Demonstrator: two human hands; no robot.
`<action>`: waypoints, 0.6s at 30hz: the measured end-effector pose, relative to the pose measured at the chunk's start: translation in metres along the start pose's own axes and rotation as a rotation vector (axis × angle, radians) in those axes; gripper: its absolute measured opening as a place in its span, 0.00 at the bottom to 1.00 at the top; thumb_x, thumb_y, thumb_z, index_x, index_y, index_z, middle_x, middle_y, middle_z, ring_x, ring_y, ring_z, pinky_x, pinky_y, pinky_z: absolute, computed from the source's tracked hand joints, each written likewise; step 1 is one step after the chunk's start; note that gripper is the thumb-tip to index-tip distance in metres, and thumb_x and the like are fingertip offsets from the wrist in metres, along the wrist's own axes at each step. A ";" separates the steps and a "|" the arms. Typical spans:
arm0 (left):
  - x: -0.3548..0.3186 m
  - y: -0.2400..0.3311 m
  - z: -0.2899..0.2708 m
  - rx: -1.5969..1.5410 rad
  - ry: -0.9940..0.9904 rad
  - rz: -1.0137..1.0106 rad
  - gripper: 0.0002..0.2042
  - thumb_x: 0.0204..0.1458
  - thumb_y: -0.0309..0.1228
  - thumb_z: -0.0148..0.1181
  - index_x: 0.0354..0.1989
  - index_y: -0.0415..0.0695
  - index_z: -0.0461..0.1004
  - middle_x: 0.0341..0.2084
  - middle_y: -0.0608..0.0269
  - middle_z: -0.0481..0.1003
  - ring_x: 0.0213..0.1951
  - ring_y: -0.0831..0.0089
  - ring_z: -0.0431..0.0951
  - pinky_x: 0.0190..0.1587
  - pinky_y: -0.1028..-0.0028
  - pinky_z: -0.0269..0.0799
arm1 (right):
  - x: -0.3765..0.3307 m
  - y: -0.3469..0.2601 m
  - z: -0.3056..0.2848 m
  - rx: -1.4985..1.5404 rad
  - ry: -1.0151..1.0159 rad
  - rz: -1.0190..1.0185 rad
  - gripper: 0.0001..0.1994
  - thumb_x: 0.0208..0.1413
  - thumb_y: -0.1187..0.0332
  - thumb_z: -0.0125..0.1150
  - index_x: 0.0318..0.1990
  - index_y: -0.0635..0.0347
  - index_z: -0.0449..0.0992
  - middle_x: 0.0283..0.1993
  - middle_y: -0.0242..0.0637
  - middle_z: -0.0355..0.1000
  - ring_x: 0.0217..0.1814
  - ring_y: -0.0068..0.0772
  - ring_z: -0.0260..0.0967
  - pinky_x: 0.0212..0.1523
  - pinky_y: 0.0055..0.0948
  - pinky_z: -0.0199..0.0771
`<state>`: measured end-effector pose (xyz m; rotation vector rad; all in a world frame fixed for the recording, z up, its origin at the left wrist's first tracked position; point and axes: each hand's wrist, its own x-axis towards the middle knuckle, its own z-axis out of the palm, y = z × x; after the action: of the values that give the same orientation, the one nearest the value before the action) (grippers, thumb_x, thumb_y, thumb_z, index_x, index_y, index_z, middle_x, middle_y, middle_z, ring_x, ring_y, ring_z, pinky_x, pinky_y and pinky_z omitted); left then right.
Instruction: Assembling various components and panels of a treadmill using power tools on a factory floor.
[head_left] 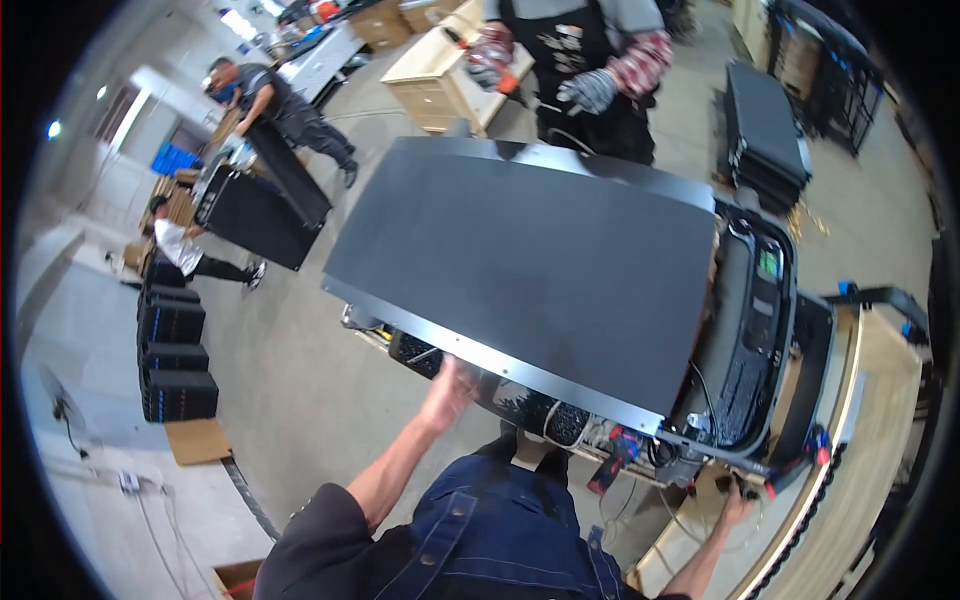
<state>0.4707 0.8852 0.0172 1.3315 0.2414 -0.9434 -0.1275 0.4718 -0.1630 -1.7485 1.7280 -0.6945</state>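
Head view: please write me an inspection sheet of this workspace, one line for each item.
Surface: grey concrete floor; wooden bench at right.
Job's things: large dark flat panel lying tilted over a black frame.
Clutter: stacks of black cases at left; cardboard piece.
Grips: left hand under the panel's near edge; right hand at the frame's lower corner, its hold unclear.
Cables: wire bundle under the panel; cord on the floor.
Surroundings: gloved co-worker opposite; two people at another panel, left.
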 end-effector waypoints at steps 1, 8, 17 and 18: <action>-0.016 -0.017 -0.013 0.207 -0.038 -0.052 0.32 0.61 0.63 0.46 0.58 0.45 0.67 0.48 0.59 0.75 0.48 0.67 0.75 0.52 0.61 0.71 | -0.003 -0.047 -0.022 0.164 -0.197 -0.005 0.12 0.52 0.70 0.65 0.41 0.67 0.81 0.36 0.38 0.81 0.39 0.27 0.77 0.46 0.29 0.75; -0.090 -0.048 0.200 0.933 -0.852 0.615 0.32 0.49 0.42 0.69 0.61 0.40 0.67 0.51 0.49 0.71 0.53 0.53 0.73 0.57 0.60 0.69 | -0.109 -0.367 -0.178 -0.240 -0.319 -0.201 0.15 0.51 0.64 0.72 0.45 0.60 0.81 0.41 0.39 0.78 0.42 0.40 0.73 0.47 0.42 0.72; -0.139 -0.002 0.164 0.723 -0.572 0.667 0.34 0.46 0.58 0.68 0.48 0.40 0.70 0.30 0.48 0.78 0.35 0.50 0.80 0.35 0.58 0.74 | -0.173 -0.456 -0.032 0.785 -0.493 -0.011 0.27 0.56 0.55 0.69 0.56 0.64 0.71 0.48 0.36 0.71 0.48 0.30 0.72 0.44 0.28 0.77; -0.137 0.007 0.148 0.762 -0.497 0.741 0.33 0.47 0.58 0.68 0.48 0.41 0.70 0.31 0.49 0.78 0.35 0.50 0.80 0.36 0.58 0.74 | -0.176 -0.450 -0.014 0.862 -0.579 0.049 0.30 0.57 0.52 0.69 0.58 0.66 0.68 0.50 0.37 0.70 0.50 0.33 0.73 0.47 0.30 0.79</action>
<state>0.3377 0.8127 0.1514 1.6200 -1.0239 -0.6939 0.1718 0.6438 0.1748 -1.1249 0.8674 -0.6769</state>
